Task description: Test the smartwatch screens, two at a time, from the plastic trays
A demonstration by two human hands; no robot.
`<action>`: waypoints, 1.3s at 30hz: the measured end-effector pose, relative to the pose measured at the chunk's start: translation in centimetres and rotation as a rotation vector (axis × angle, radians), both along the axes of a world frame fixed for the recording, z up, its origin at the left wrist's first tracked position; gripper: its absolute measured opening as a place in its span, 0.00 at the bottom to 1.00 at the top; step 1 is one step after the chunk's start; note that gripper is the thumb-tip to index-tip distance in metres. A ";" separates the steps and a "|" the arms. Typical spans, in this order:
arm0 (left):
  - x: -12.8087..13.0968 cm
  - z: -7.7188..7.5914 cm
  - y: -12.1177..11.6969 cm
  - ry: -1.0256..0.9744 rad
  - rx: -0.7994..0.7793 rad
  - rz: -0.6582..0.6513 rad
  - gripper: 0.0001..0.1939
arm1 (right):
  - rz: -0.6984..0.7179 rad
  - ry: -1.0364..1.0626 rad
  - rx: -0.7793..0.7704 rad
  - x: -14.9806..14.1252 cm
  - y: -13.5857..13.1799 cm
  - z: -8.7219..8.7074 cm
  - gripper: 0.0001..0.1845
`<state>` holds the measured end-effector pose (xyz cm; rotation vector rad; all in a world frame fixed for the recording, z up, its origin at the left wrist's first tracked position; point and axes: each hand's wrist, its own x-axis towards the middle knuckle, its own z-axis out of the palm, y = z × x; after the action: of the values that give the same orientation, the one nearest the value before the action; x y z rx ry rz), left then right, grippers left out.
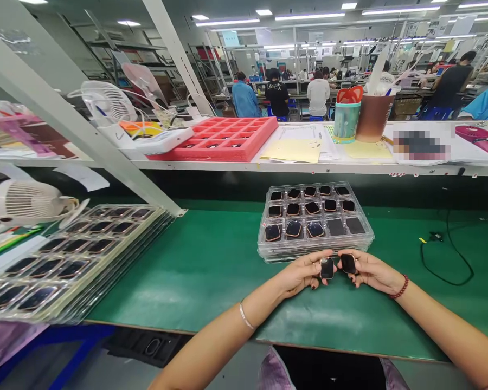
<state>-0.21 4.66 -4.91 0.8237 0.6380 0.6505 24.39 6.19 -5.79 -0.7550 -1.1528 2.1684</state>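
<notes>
My left hand (303, 272) pinches a small black square watch-like part (327, 268) just above the green mat. My right hand (370, 271) holds a second black square part (348, 264) beside it, the two parts almost touching. Right behind both hands lies a stack of clear plastic trays (268, 246); the top tray's pockets hold several of the same dark parts, and two pockets at its front right are vacant.
A long stack of clear trays (65, 260) filled with dark parts lies at the left. A white fan (28, 200) stands behind it. The raised shelf holds a red foam tray (223, 138), papers and cups. A black cable (447, 254) runs at right. People sit far behind.
</notes>
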 end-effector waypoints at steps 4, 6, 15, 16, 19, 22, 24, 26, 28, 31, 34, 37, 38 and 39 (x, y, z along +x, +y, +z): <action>0.3 -0.5 -0.1 0.025 0.076 0.006 0.30 | -0.007 -0.009 0.038 -0.3 -0.3 0.1 0.23; 0.4 -0.5 -0.2 0.034 0.101 0.017 0.28 | -0.004 -0.019 0.058 -0.5 -0.4 0.0 0.23; 1.0 -1.0 -0.3 0.242 0.261 0.148 0.27 | -0.102 -0.202 0.260 -1.2 -0.7 -0.7 0.22; 1.1 -1.1 -0.3 0.261 0.275 0.159 0.26 | -0.098 -0.217 0.298 -1.3 -0.8 -0.8 0.22; 1.3 -1.5 -0.4 0.296 0.290 0.177 0.24 | -0.090 -0.238 0.380 -1.5 -1.0 -0.9 0.19; 1.5 -1.5 -0.5 0.311 0.297 0.176 0.21 | -0.092 -0.248 0.401 -1.6 -1.1 -0.8 0.16; 1.5 -1.4 -0.6 0.318 0.305 0.174 0.20 | -0.094 -0.247 0.406 -1.6 -1.1 -0.6 0.15; 1.5 -1.3 -0.6 0.334 0.311 0.175 0.18 | -0.095 -0.241 0.402 -1.6 -1.1 -0.5 0.13; 1.5 -1.3 -0.6 0.355 0.313 0.175 0.17 | -0.100 -0.244 0.390 -1.6 -1.1 -0.5 0.12; 1.5 -1.2 -0.6 0.362 0.321 0.172 0.15 | -0.108 -0.253 0.381 -1.6 -1.1 -0.4 0.12; 1.6 -1.0 -0.6 0.338 0.330 0.174 0.16 | -0.110 -0.244 0.403 -1.6 -1.2 -0.4 0.11; 1.7 -0.9 -0.7 0.333 0.325 0.171 0.18 | -0.106 -0.259 0.426 -1.7 -1.3 -0.3 0.12; 1.7 -0.8 -0.7 0.339 0.322 0.172 0.18 | -0.104 -0.272 0.430 -1.7 -1.3 -0.3 0.12; 1.7 -0.8 -0.7 0.347 0.319 0.175 0.18 | -0.104 -0.285 0.433 -1.8 -1.3 -0.3 0.12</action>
<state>1.50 3.92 -5.69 1.2024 0.9431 0.7880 22.61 4.90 -6.09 -0.9178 -1.6186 1.6747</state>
